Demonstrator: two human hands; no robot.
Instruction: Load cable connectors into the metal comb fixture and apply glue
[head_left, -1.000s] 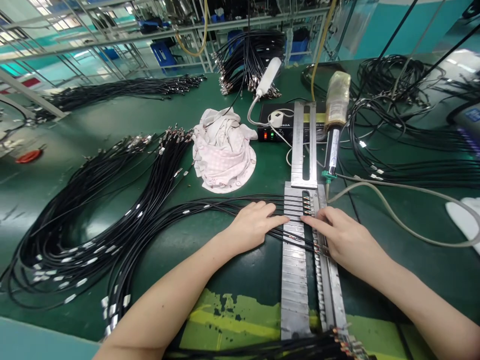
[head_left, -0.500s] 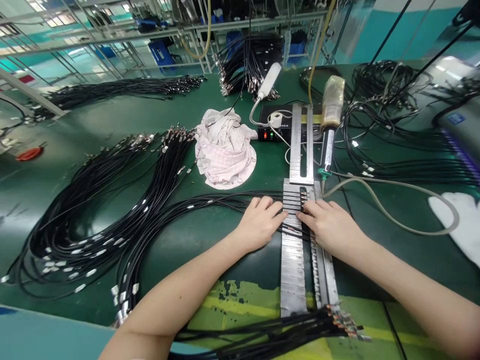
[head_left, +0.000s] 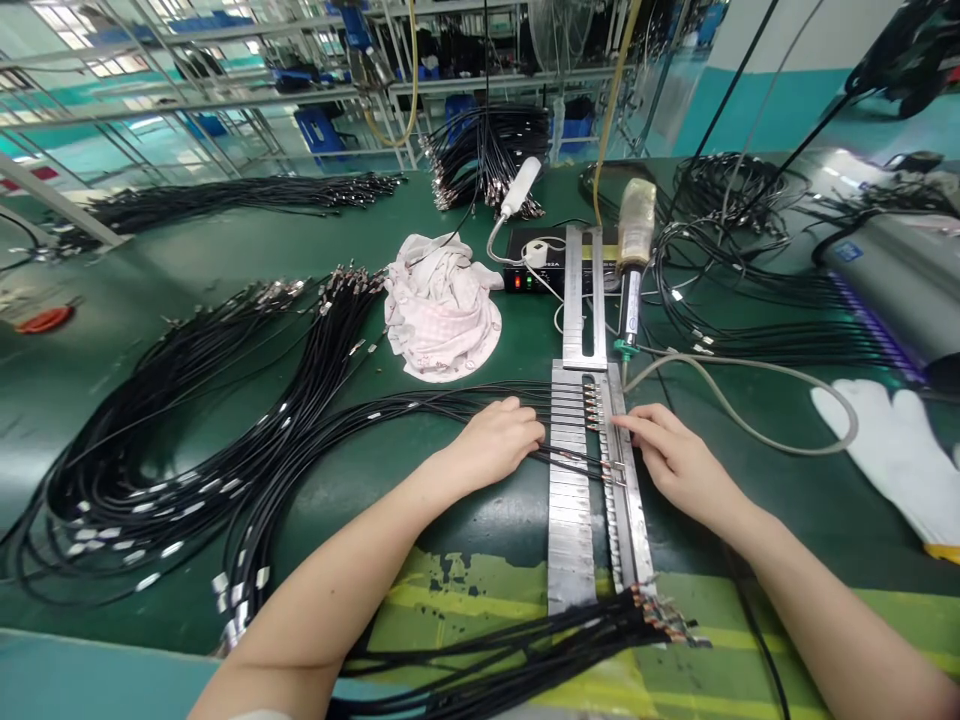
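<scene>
My left hand [head_left: 501,440] is closed around black cables [head_left: 442,400] just left of a slotted metal fixture [head_left: 571,500]. Several cables run from it across the fixture, their bared ends lined up in the slots of its right-hand strip. A few lower cables [head_left: 574,460] lie less evenly, their ends over the strip. My right hand [head_left: 679,465] is at the fixture's right side, index finger stretched out to the strip's edge and thumb apart, with nothing visible in it. A second slotted metal plate [head_left: 574,310] adjoins the fixture's far end.
A dispensing syringe [head_left: 631,300] with a hose stands beyond my right hand. Behind are a black control box [head_left: 517,280] and crumpled pink cloth [head_left: 442,310]. Cable bundles [head_left: 187,420] lie left; more cables [head_left: 517,660] lie in front. A white glove [head_left: 892,460] lies right.
My right hand has drawn back to the right, uncovering the cable ends in the strip. My left hand has slid slightly left off the fixture. The camera view has shifted a little.
</scene>
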